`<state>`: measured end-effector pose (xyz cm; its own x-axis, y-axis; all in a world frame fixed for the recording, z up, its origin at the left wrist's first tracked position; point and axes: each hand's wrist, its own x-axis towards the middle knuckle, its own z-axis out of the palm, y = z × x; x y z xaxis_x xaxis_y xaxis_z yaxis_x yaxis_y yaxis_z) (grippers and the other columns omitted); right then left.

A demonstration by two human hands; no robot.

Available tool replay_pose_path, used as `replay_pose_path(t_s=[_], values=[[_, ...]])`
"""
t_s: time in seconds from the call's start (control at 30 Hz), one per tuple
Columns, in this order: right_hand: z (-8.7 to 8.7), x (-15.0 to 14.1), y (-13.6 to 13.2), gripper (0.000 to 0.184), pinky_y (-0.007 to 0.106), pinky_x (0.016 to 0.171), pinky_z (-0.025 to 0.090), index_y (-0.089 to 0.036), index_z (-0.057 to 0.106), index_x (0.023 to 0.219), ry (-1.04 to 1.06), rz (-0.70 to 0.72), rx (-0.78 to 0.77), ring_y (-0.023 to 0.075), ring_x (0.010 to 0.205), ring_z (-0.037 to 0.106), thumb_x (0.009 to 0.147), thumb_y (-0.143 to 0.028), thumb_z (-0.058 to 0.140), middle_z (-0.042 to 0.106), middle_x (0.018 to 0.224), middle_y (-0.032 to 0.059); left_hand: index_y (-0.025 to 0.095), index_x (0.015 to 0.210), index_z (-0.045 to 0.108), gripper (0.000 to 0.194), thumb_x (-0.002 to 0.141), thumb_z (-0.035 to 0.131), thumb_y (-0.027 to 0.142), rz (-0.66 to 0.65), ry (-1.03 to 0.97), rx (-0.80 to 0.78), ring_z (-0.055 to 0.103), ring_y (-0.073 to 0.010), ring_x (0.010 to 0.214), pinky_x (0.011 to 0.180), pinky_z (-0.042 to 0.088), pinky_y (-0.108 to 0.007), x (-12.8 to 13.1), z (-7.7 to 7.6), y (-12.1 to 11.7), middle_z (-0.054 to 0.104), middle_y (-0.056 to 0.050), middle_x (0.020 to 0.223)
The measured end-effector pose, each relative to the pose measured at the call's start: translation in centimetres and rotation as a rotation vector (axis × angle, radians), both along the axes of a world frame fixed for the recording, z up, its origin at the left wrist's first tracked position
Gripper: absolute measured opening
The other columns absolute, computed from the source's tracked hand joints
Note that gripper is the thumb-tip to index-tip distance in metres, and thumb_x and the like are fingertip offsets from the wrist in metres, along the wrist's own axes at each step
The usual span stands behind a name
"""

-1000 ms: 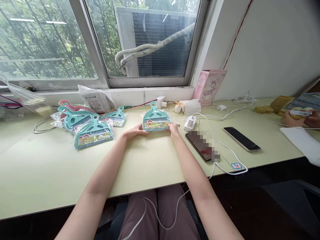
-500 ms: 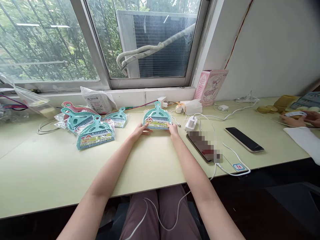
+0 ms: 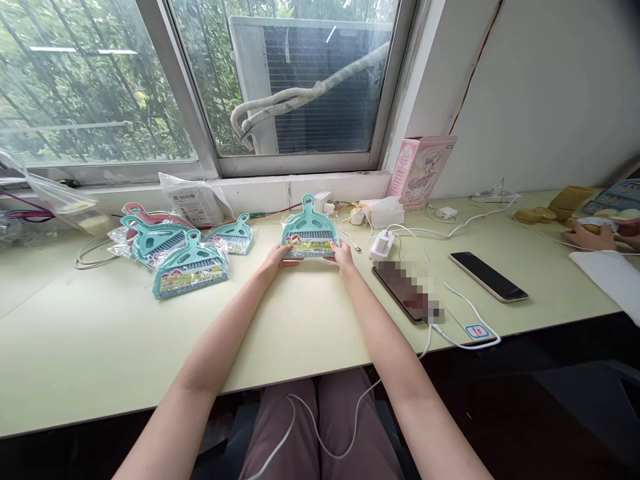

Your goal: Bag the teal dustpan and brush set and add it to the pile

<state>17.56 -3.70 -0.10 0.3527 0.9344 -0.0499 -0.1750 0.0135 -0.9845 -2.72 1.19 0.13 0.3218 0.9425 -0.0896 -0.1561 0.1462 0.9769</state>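
A teal mini dustpan and brush set (image 3: pixel 310 230), wrapped in clear plastic with a printed label, is held up above the table between both hands. My left hand (image 3: pixel 277 260) grips its lower left corner, thumb on the front and fingers beneath. At the lower right corner, my right hand (image 3: pixel 343 257) pinches it the same way. To the left lies a similar packaged set (image 3: pixel 191 267), flat on the table. Behind that one, more sets are piled, with a pink dustpan (image 3: pixel 145 215) at the back and a smaller teal set (image 3: pixel 235 235) beside them.
On the right are a plugged-in phone (image 3: pixel 400 290), a white charger (image 3: pixel 382 245) and a second phone (image 3: pixel 487 276). A pink box (image 3: pixel 421 173) stands by the wall. Another person's hands (image 3: pixel 593 235) work at the far right. The table edge (image 3: pixel 300 381) runs above my lap.
Both hands have raised the held dustpan set slightly and tilted it more upright, shifting it a little left. The other person's hands have moved a little.
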Motion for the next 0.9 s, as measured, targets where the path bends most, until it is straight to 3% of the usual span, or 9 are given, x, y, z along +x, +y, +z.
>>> replay_pose_path(t_s=[0.17, 0.27, 0.43, 0.53, 0.7, 0.9], values=[[0.0, -0.4, 0.2, 0.015, 0.029, 0.067, 0.06, -0.019, 0.06, 0.097, -0.021, 0.03, 0.023, 0.0164, 0.088, 0.066, 0.087, -0.024, 0.049, 0.067, 0.107, 0.0066, 0.019, 0.116, 0.057, 0.061, 0.066, 0.08, 0.045, 0.095, 0.103, 0.215, 0.065, -0.0283, 0.104, 0.065, 0.062, -0.033, 0.4, 0.3, -1.1, 0.064, -0.012, 0.12], [0.5, -0.6, -0.3, 0.019, 0.03, 0.064, 0.061, -0.019, 0.059, 0.101, -0.012, 0.048, 0.021, 0.0178, 0.086, 0.068, 0.089, -0.031, 0.051, 0.068, 0.106, 0.0071, 0.018, 0.118, 0.055, 0.068, 0.062, 0.083, 0.043, 0.115, 0.135, 0.313, 0.066, -0.0274, 0.099, 0.066, 0.061, -0.033, 0.4, 0.4, -1.4, 0.065, -0.012, 0.116], [1.4, -0.9, -1.5, 0.043, 0.029, 0.058, 0.059, -0.023, 0.056, 0.113, 0.019, 0.232, 0.028, 0.0177, 0.074, 0.072, 0.082, -0.052, 0.062, 0.069, 0.107, 0.0065, 0.016, 0.106, 0.059, 0.061, 0.056, 0.085, 0.037, 0.268, 0.175, 0.389, 0.066, -0.0248, 0.092, 0.076, 0.056, -0.033, 0.3, 0.5, -1.1, 0.068, -0.009, 0.1], [1.0, -1.2, -1.2, 0.049, 0.023, 0.051, 0.055, -0.022, 0.056, 0.109, -0.042, 0.143, 0.002, 0.0152, 0.067, 0.071, 0.07, -0.043, 0.078, 0.07, 0.108, 0.0063, 0.015, 0.104, 0.058, 0.058, 0.055, 0.085, 0.034, 0.312, 0.171, 0.425, 0.066, -0.0237, 0.09, 0.076, 0.054, -0.031, 0.9, 0.5, -1.2, 0.068, -0.008, 0.097], [-0.1, -0.9, -0.1, 0.042, 0.02, 0.047, 0.051, -0.018, 0.06, 0.097, -0.082, -0.071, -0.02, 0.0123, 0.059, 0.067, 0.064, -0.03, 0.082, 0.071, 0.099, 0.0068, 0.017, 0.101, 0.053, 0.055, 0.057, 0.082, 0.031, 0.326, 0.116, 0.454, 0.064, -0.0193, 0.082, 0.064, 0.052, -0.025, 2.2, 0.4, -1.9, 0.066, -0.005, 0.093], [-0.1, -0.6, -0.1, 0.037, 0.022, 0.05, 0.052, -0.017, 0.06, 0.098, -0.08, -0.082, 0.042, 0.0142, 0.065, 0.067, 0.067, -0.028, 0.077, 0.071, 0.099, 0.0065, 0.018, 0.101, 0.051, 0.052, 0.062, 0.078, 0.039, 0.292, 0.061, 0.412, 0.062, -0.017, 0.074, 0.05, 0.05, -0.022, 2.7, 0.1, -1.9, 0.064, -0.005, 0.094]])
